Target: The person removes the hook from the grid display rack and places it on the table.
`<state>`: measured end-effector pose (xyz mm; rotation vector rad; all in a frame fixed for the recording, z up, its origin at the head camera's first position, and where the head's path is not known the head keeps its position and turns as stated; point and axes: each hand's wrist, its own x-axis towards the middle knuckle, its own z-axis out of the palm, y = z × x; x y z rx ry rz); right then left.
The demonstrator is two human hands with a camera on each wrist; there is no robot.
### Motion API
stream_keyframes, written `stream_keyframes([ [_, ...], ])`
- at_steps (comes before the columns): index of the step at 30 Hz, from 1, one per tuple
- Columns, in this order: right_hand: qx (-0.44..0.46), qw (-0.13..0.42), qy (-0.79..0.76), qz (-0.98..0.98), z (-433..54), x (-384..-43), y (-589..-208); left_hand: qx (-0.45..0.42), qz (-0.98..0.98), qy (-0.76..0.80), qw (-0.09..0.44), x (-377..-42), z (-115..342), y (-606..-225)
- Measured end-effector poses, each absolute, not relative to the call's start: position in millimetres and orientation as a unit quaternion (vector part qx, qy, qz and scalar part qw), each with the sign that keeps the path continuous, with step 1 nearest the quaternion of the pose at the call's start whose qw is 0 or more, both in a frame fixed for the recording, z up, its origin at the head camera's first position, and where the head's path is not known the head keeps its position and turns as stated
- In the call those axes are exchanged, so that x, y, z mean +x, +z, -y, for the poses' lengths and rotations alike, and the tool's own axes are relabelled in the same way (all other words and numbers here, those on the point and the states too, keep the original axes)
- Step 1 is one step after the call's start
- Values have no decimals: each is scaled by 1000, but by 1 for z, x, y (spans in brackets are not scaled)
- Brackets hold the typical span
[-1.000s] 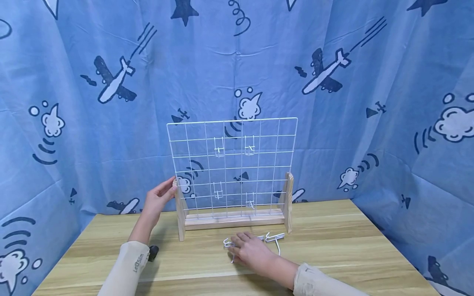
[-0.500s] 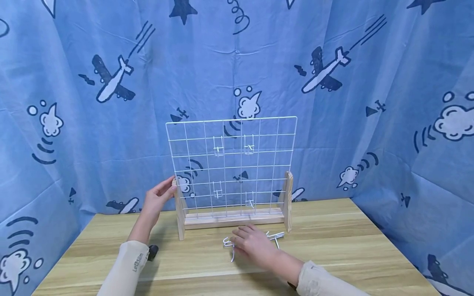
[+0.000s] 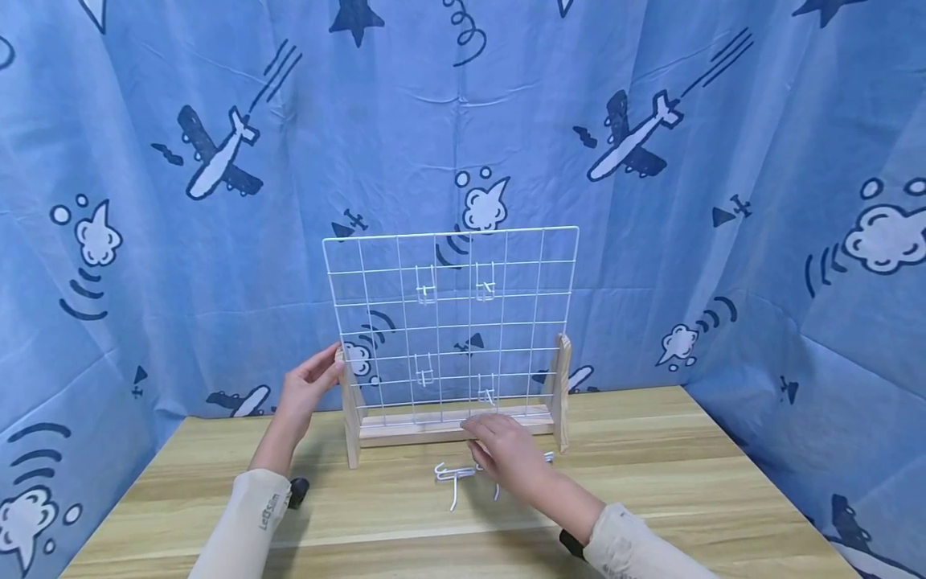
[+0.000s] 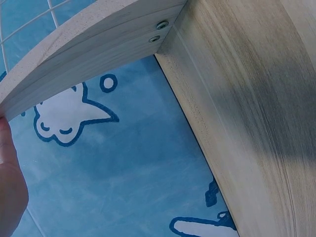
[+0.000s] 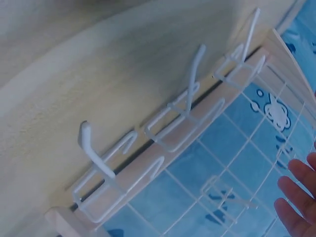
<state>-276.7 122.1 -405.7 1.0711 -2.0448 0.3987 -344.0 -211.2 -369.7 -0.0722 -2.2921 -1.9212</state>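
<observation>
A white wire grid (image 3: 454,326) stands upright in a wooden base (image 3: 456,431), with several white wire hooks hung on it, among them an upper hook (image 3: 427,297). My left hand (image 3: 304,394) pinches the rack's left wooden upright (image 3: 351,414) near its top; the thumb (image 4: 10,182) shows at its edge in the left wrist view. Three loose hooks lie on the table before the base: the near one (image 5: 97,163), the middle one (image 5: 190,81) and the far one (image 5: 250,37). Above them hovers my right hand (image 3: 510,458), fingers extended and holding nothing, partly covering them.
The wood-grain table (image 3: 376,523) runs out to both sides of the rack. Behind and around it hangs a blue curtain (image 3: 405,121) with printed planes. Dark wrist devices, such as the left one (image 3: 298,492), sit at the cuffs.
My right hand has lifted off the loose hooks and shifted slightly right and toward the rack, uncovering more of the left hooks. The left hand keeps its place on the upright.
</observation>
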Motion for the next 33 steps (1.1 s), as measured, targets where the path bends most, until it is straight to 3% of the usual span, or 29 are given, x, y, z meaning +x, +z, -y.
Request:
stream_keyframes([
  [21, 210, 292, 336, 871, -131, -288, -406, -19, 762, -643, 72, -344, 210, -371],
  [33, 135, 266, 353, 887, -128, -296, -411, -19, 763, -642, 76, -345, 211, -370],
])
